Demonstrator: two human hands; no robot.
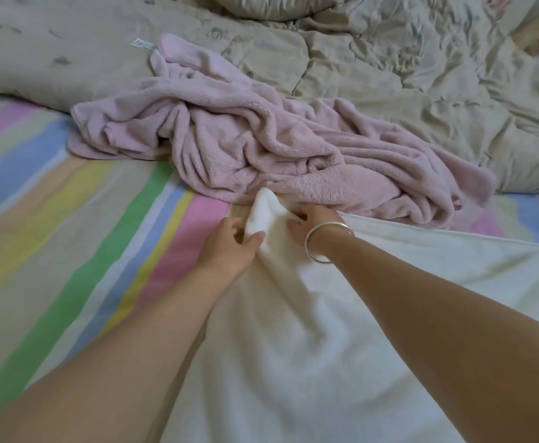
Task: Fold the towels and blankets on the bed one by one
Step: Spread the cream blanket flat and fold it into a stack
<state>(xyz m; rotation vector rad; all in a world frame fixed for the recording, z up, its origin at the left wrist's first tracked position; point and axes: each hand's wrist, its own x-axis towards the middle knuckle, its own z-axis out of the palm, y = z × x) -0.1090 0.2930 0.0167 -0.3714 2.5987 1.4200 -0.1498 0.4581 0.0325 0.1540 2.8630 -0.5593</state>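
A white towel (309, 330) lies spread over the near right part of the bed, its far corner bunched into a raised peak. My left hand (229, 247) pinches that corner from the left, thumb against the cloth. My right hand (312, 223), with a silver bangle on the wrist, grips the same corner from the right, fingers curled into the fabric. Just beyond the hands lies a crumpled pink fleece blanket (261, 148) in a heap.
The rainbow-striped bed sheet (70, 203) shows bare to the left. A rumpled beige quilt (405, 75) covers the far side of the bed and lies partly under the pink blanket.
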